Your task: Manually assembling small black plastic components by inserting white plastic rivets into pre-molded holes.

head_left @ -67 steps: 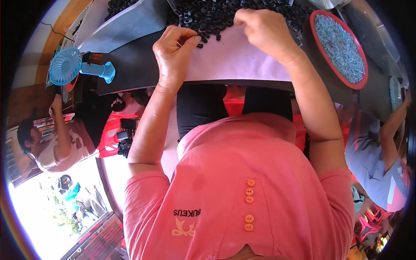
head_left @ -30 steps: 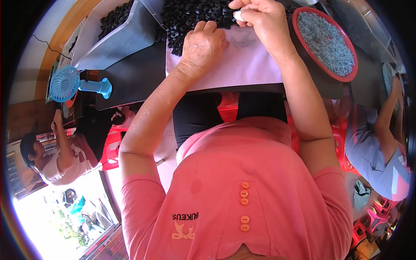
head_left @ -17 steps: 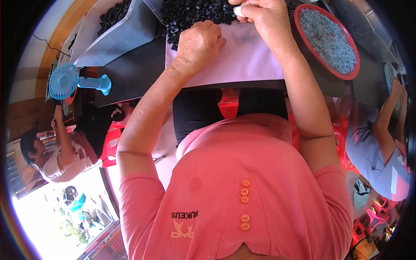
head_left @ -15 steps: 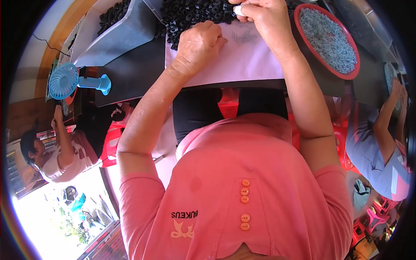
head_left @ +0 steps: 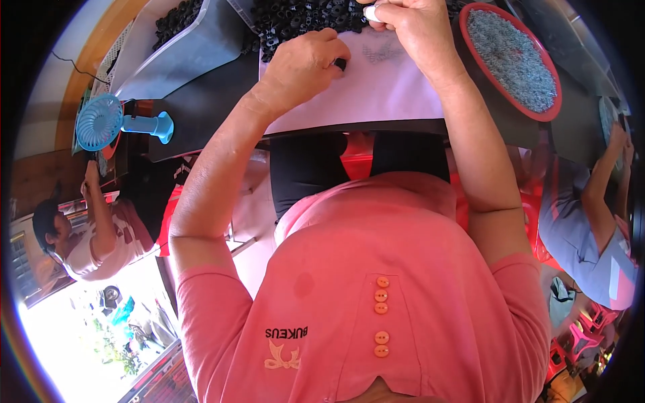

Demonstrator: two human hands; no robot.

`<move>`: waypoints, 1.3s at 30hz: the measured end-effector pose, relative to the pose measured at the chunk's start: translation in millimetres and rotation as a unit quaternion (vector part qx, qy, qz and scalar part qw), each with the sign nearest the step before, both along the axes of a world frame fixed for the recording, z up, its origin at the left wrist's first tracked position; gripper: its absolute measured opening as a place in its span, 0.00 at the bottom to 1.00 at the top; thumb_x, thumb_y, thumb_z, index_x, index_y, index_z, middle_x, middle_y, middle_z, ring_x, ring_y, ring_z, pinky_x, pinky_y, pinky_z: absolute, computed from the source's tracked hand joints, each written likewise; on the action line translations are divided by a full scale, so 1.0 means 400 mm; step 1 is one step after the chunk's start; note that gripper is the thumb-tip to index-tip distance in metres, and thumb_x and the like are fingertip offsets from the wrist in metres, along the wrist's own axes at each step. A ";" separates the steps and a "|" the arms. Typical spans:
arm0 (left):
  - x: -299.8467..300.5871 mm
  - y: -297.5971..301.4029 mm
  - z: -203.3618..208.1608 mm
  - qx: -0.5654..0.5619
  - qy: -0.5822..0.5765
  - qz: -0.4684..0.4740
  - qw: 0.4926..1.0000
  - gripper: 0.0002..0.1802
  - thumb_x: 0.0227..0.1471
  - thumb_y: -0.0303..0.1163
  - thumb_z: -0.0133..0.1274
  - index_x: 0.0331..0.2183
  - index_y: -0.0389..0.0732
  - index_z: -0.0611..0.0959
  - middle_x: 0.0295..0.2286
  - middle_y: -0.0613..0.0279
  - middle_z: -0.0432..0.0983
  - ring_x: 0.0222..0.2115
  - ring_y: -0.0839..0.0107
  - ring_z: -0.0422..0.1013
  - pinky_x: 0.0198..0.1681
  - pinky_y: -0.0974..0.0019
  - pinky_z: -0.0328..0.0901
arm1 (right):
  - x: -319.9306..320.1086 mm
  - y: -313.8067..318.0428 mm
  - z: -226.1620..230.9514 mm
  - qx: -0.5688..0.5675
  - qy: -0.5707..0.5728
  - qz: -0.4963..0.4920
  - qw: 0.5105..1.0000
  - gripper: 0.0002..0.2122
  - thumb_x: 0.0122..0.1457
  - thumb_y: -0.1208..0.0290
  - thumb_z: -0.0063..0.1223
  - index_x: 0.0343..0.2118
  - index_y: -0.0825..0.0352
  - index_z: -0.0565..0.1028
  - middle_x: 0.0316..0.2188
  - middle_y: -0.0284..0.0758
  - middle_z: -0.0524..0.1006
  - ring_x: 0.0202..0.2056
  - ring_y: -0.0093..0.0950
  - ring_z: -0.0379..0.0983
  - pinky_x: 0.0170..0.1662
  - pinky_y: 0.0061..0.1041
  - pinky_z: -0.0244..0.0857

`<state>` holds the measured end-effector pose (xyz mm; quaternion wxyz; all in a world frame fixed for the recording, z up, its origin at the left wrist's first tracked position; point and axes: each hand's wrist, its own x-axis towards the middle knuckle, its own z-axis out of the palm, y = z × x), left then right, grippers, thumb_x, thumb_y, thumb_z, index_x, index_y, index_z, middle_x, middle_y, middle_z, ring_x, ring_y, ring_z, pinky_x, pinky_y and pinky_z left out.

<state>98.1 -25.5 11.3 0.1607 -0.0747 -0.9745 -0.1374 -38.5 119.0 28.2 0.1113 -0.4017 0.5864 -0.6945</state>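
My left hand (head_left: 308,66) is closed, its fingertips pinching a small black part (head_left: 340,64) above the pale cloth (head_left: 376,94). Farther right, my right hand (head_left: 413,27) is closed too, with a white piece (head_left: 371,13) showing at its thumb and index finger; whether that is a held item or a finger cover I cannot tell. Past both hands lies a heap of small black ring-like parts (head_left: 295,20). A faint grey printed patch (head_left: 380,54) marks the cloth between my hands.
At the right, a red basin (head_left: 559,101) holds many small clear-blue pieces. A grey bin (head_left: 181,74) with more black parts stands at the far left, behind a blue fan (head_left: 101,122). People sit at the left (head_left: 101,235) and right (head_left: 584,215).
My left hand has drawn slightly away from the heap, and a black part now shows in its fingers. My right hand has hardly moved.
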 end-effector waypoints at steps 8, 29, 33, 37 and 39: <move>-0.001 0.002 0.008 0.107 -0.078 0.064 0.989 0.12 0.38 0.27 0.63 0.28 0.35 0.77 0.26 0.59 0.72 0.25 0.64 0.72 0.31 0.66 0.66 | 0.005 0.004 0.007 0.023 0.006 -0.010 1.000 0.03 0.48 0.81 0.53 0.27 0.70 0.77 0.19 0.30 0.76 0.22 0.17 0.71 0.26 0.16 0.64; 0.068 0.100 -0.019 0.519 0.042 0.175 0.836 0.08 0.50 0.24 0.60 0.35 0.33 0.83 0.23 0.68 0.76 0.21 0.83 0.66 0.21 0.78 0.59 | 0.001 -0.028 -0.032 -0.126 0.126 0.308 0.935 0.07 0.50 0.83 0.53 0.33 0.72 0.77 0.26 0.32 0.77 0.27 0.18 0.72 0.32 0.18 0.66; 0.071 0.104 -0.019 0.589 0.048 0.176 0.787 0.09 0.50 0.24 0.59 0.35 0.32 0.82 0.23 0.66 0.76 0.20 0.83 0.66 0.20 0.79 0.57 | 0.029 0.005 0.006 0.142 0.089 0.152 0.974 0.09 0.51 0.79 0.49 0.34 0.68 0.78 0.23 0.31 0.78 0.24 0.20 0.74 0.29 0.20 0.65; 0.071 0.103 -0.024 0.603 0.039 0.190 0.773 0.09 0.51 0.24 0.59 0.36 0.31 0.82 0.23 0.65 0.76 0.20 0.83 0.66 0.20 0.78 0.58 | 0.032 0.009 0.012 0.139 0.075 0.158 0.975 0.09 0.51 0.79 0.51 0.35 0.69 0.78 0.23 0.30 0.77 0.26 0.15 0.71 0.29 0.14 0.62; 0.071 0.103 -0.027 0.606 0.039 0.192 0.771 0.10 0.51 0.25 0.59 0.36 0.31 0.82 0.23 0.65 0.76 0.20 0.82 0.66 0.20 0.78 0.58 | 0.032 0.010 0.010 0.136 0.063 0.160 0.976 0.09 0.51 0.79 0.51 0.35 0.69 0.78 0.23 0.29 0.77 0.26 0.15 0.72 0.29 0.14 0.63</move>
